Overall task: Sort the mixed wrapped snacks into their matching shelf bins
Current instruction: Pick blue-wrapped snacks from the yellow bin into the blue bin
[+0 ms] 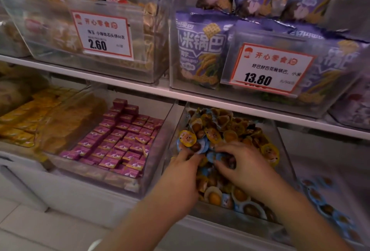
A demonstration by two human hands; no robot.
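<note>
Head view: both hands reach into a clear bin (181,130) heaped with round egg packs (230,130), blue- and yellow-lidded. The left hand (185,172) and right hand (243,163) curl their fingers into the pile; whether either grips a pack I cannot tell. The neighbouring bin (160,150) holds purple boxes (118,140).

Bin (284,150) around the fingers (188,155): clear, glossy plastic. Snack cups (215,197) under the fingers: shiny plastic film lids. Boxes (118,146) left of fingers: printed card. Price tag (270,68) above: matt paper.
</note>
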